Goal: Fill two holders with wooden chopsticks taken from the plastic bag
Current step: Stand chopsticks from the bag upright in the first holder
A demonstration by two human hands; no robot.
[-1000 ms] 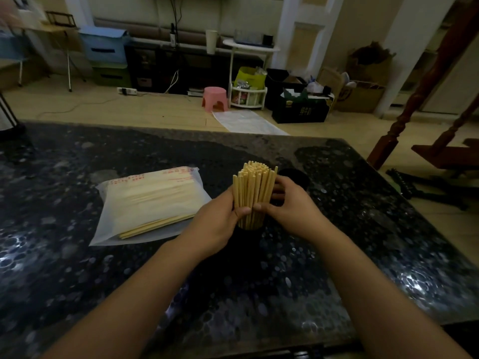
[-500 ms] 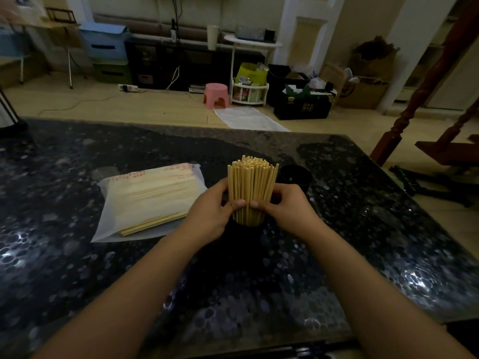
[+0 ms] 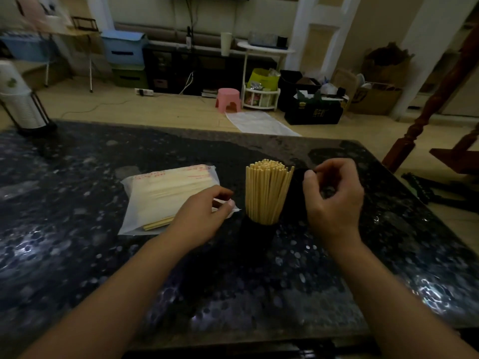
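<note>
Left of centre we see the plastic bag (image 3: 166, 193) lying flat on the dark table (image 3: 77, 255), a few chopstick ends poking from its near edge; left hand (image 3: 202, 216) rests on the bag's right corner, fingers loosely curled, grip unclear; centre, wooden chopsticks (image 3: 267, 190) stand upright in a dark holder (image 3: 258, 231); right hand (image 3: 334, 200) hovers right of them, fingers loosely curled, holding nothing.

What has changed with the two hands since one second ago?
Both hands let go of the chopstick bundle. The left hand moved left to the plastic bag; the right hand drew off to the right, holding nothing. Bundle, dark holder and bag stayed put.
</note>
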